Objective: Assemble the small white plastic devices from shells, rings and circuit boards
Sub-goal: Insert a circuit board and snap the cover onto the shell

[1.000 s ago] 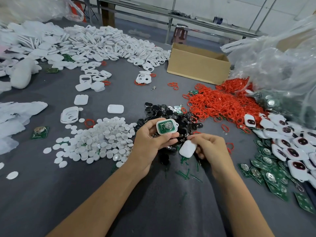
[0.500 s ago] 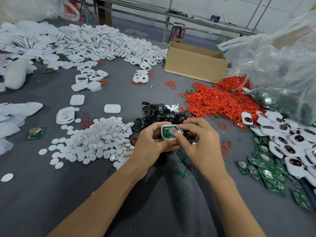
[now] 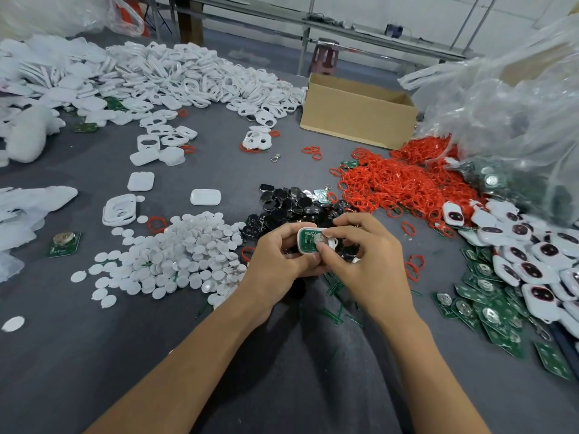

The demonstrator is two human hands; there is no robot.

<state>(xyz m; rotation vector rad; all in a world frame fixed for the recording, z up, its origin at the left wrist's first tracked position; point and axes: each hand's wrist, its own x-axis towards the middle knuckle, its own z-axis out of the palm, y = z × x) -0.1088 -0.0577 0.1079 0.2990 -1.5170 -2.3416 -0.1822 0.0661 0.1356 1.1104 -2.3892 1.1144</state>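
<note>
– Looking down from the head camera, where is the piece being worked on?

– Held up just above the tabletop (image 3: 94, 339), in front of the black parts pile (image 3: 294, 205). It is a white shell (image 3: 304, 250) lying open side up, with a green circuit board (image 3: 307, 239) seated in it and a silver round cell (image 3: 319, 238) on the board.

– And the hands?

– The left hand (image 3: 282, 258) grips the shell from its left end, fingers curled round it. The right hand (image 3: 366, 255) pinches the shell's right end between thumb and forefinger, right by the cell. I cannot tell whether the fingertips press the cell itself or only the rim.

– What lies around it?

– Just left of the hands is a heap of white discs (image 3: 185, 252). Beyond it are a lone closed white case (image 3: 205, 197) and, farther left, a single board (image 3: 64, 244).
A long bank of white shells and frames (image 3: 188, 76) runs along the far left.
A red rings pile (image 3: 398, 180) spreads to the right of the black parts, with a cardboard box (image 3: 357, 117) behind it.

– And the right edge?

– White units with dark windows (image 3: 526, 261) are heaped there, touching a spread of loose green boards (image 3: 488, 308) nearer the person. A clear plastic bag (image 3: 517, 104) bulges above them.
</note>
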